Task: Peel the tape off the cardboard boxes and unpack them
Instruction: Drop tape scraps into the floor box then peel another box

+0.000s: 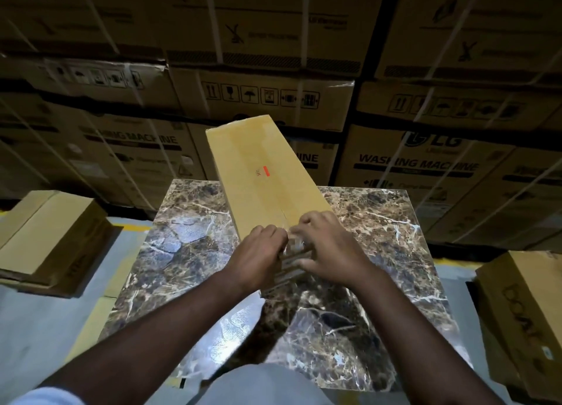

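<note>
cardboard box (267, 173) lengthwise away, tilted left

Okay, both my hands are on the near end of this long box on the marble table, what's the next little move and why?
Probably pinch the tape loose at the near edge and pull it away along the seam. Both the left hand and right hand sit at that end of the long box, whose flaps look shut. Blur hides whether tape is already lifted.

A marble-patterned table (194, 252) carries one long cardboard box (264, 173) — lying slantwise across its top.
</note>
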{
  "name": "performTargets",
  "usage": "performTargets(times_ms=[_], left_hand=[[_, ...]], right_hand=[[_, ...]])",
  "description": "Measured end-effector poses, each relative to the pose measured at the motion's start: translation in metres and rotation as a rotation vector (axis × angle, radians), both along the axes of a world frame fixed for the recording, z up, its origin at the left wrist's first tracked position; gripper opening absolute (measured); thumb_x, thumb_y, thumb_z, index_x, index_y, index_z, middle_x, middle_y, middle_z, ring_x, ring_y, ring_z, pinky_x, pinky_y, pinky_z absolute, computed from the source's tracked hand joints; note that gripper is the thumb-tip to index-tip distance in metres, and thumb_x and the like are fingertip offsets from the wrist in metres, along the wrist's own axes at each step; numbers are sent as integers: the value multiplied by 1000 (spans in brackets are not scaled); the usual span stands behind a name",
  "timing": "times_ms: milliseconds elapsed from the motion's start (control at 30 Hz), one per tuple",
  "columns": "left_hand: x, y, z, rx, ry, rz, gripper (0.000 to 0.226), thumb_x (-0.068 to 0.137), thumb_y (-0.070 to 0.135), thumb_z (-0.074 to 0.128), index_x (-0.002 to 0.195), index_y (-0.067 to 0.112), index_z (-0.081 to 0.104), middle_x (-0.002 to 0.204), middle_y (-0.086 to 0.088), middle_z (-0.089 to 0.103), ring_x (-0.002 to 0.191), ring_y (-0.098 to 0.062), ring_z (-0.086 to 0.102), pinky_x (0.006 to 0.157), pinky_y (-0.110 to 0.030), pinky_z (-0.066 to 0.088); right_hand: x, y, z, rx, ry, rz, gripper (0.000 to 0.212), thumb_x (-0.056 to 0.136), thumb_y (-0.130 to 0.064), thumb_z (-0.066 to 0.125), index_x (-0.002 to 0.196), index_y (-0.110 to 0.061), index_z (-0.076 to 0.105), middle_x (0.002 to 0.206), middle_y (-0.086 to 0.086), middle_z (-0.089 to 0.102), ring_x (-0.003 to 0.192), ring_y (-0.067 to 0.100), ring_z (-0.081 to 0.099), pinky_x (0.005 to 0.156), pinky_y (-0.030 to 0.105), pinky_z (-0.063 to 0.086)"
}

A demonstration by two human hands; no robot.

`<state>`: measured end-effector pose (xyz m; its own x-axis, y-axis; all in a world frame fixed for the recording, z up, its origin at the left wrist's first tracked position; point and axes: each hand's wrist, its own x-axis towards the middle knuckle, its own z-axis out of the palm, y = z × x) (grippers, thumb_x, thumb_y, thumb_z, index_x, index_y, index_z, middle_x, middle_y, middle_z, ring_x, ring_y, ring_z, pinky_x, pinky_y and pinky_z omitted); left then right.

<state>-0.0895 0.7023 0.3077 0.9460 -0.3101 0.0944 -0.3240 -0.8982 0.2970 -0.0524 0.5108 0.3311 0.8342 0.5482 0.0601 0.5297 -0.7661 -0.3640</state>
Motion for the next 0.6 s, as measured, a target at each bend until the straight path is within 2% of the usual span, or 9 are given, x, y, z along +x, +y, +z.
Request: performTargets(times_ms=[67, 133, 200, 300, 367, 500, 600], left_hand=[[-2, 3, -1, -50, 18, -15, 34, 88, 20, 72, 115, 13, 54, 111, -4, 53, 92, -19, 39, 73, -32, 27], [-3, 6, -3, -104, 39, 3, 25, 87, 12, 71, 104, 15, 53, 102, -3, 54, 89, -22, 46, 69, -34, 32], [-6, 12, -4, -169, 41, 60, 26, 86, 9, 72, 97, 16, 50, 96, 0, 52, 84, -20, 46, 66, -36, 35], [-14, 25, -15, -39, -86, 88, 40, 81, 29, 82, 113, 21, 59, 109, 4, 56, 92, -17, 50, 72, -34, 45], [-18, 30, -20, 42, -144, 66, 35, 80, 36, 79, 110, 25, 65, 104, 6, 60, 90, -18, 53, 72, -34, 45], [-23, 33, -20, -45, -161, 68, 27, 76, 20, 84, 96, 22, 65, 93, 6, 62, 82, -18, 52, 67, -27, 36], [-27, 43, -18, -180, -113, 182, 34, 81, 20, 83, 108, 21, 63, 98, 7, 64, 87, -15, 51, 65, -31, 40]], right_hand=[[7, 13, -7, -122, -71, 72, 57, 81, -46, 81, 129, -30, 56, 125, -8, 49, 115, 15, 41, 88, 32, 43], [14, 22, -11, -167, -130, 86, 41, 83, -44, 79, 114, -26, 60, 113, -5, 55, 108, 20, 46, 85, 35, 41], [19, 28, -12, -185, -134, 103, 33, 83, -42, 80, 104, -23, 64, 101, -4, 57, 102, 21, 47, 82, 37, 40], [22, 30, -13, -189, -99, 101, 25, 82, -37, 79, 100, -25, 67, 95, -7, 57, 96, 18, 46, 85, 39, 45], [22, 29, -15, -164, -74, 86, 19, 81, -33, 79, 95, -27, 67, 89, -10, 53, 92, 16, 44, 85, 40, 46], [15, 34, -21, -120, -101, 71, 24, 76, -33, 87, 90, -26, 69, 86, -11, 58, 88, 16, 44, 77, 36, 44], [4, 39, -31, -15, -125, 24, 26, 70, -31, 91, 84, -24, 71, 82, -11, 62, 83, 14, 43, 70, 34, 43]])
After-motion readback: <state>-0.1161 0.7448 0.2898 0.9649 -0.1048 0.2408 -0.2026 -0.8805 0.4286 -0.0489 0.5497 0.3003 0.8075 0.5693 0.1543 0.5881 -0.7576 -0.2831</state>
